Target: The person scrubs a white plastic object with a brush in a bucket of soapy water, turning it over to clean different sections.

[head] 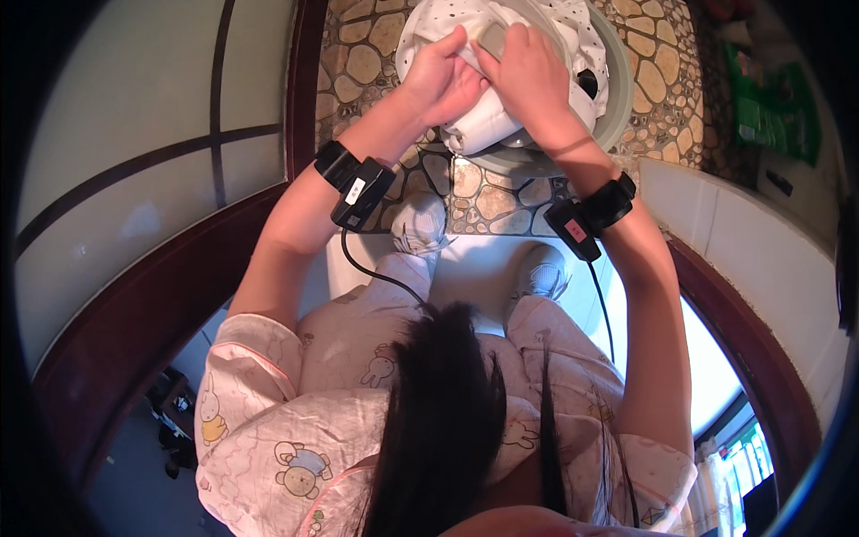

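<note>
A grey-green round basin stands before me, heaped with white cloth that bears small dark spots in places. My left hand is turned palm up over the heap. Its fingers curl around a fold of the cloth, and the thumb points away from me. Close beside it, my right hand grips a pale, rounded rectangular bar, which looks like soap, against the cloth. The right fingers partly cover the bar. A small black round thing lies among the cloth at the right.
The basin rests on a stone-patterned floor. Its edge meets a white step, where my shoes stand. A dark red door frame and panelled door flank the left. Green packaging lies at the right. Cables hang from both wrist devices.
</note>
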Motion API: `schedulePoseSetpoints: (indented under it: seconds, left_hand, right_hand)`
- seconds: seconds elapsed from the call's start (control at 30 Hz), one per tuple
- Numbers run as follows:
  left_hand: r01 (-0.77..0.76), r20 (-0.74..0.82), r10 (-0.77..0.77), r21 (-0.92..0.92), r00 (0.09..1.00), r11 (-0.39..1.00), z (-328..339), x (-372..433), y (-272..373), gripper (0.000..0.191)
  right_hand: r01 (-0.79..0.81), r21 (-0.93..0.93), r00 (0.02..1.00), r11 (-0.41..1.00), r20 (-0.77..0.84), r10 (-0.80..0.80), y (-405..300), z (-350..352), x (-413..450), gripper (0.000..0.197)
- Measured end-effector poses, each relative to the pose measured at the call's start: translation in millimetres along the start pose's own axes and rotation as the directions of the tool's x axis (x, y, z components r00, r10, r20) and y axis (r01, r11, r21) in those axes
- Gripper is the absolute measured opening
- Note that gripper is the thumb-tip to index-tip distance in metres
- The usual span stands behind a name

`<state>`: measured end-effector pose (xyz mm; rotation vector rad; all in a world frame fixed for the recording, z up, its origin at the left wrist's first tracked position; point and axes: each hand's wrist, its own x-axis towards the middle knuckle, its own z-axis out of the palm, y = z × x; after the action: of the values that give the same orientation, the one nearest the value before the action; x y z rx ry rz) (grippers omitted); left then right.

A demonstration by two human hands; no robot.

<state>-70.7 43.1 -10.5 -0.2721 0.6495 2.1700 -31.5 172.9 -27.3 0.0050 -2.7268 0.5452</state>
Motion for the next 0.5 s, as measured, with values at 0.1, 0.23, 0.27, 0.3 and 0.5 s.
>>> schedulePoseSetpoints:
  seconds: [0.1,0.23,0.27,0.3,0.5]
  left_hand:
    - [-0.021,-0.039,0.017,-0.082,0.999,0.996,-2.4,-3.8,-1.9,0.046]
    - [-0.019,-0.088,0.034,0.166,0.996,0.986,0.2,-3.9,-17.5,0.045]
    - [0.023,-0.098,-0.017,0.059,0.995,0.998,-3.7,-2.5,-17.9,0.045]
    - [0.058,-0.099,-0.062,-0.045,0.993,0.997,-7.3,-0.5,-15.3,0.046]
    - [0.033,-0.072,-0.035,-0.038,0.997,0.999,-21.9,-4.2,-18.9,0.049]
  right_hand:
    - [-0.086,-0.025,0.967,0.996,0.237,0.090,11.6,-1.1,-10.0,0.045]
    - [-0.038,0.065,0.996,0.997,0.078,0.033,-10.6,-2.4,5.6,0.044]
    - [-0.025,0.038,0.994,0.999,0.111,0.021,-7.7,1.9,5.5,0.044]
    - [-0.006,0.011,0.990,1.000,0.138,0.004,-5.4,5.2,7.3,0.043]
    - [-0.057,0.011,0.954,0.998,0.296,0.051,5.0,9.3,-10.1,0.042]
